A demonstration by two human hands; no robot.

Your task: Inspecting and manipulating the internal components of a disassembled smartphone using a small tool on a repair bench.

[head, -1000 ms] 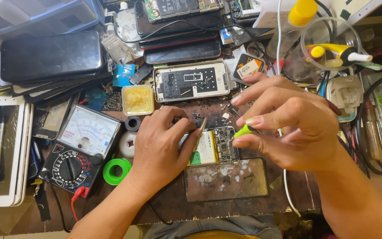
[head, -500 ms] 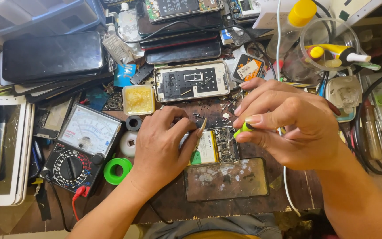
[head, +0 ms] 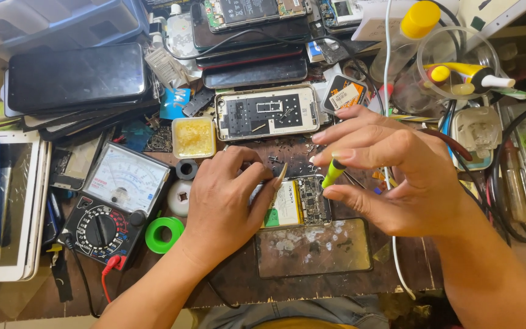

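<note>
My left hand [head: 229,198] presses down on an opened phone [head: 302,202] lying on the bench, its battery and circuit board exposed. My right hand [head: 397,173] pinches a small screwdriver with a yellow-green handle [head: 334,171] between thumb and fingers, its tip pointing down at the phone's board. A cracked glass panel [head: 315,248] lies just in front of the phone.
An analog multimeter [head: 114,204] and a green tape roll [head: 164,234] lie to the left. A bare phone frame [head: 267,113] and a small tin of yellow paste [head: 193,137] sit behind. Stacked phones [head: 77,79], a white tablet [head: 7,207], cables and bottles [head: 458,73] crowd the bench.
My right hand has shifted slightly on the screwdriver, fingers turning around its handle. My left hand stays on the phone.
</note>
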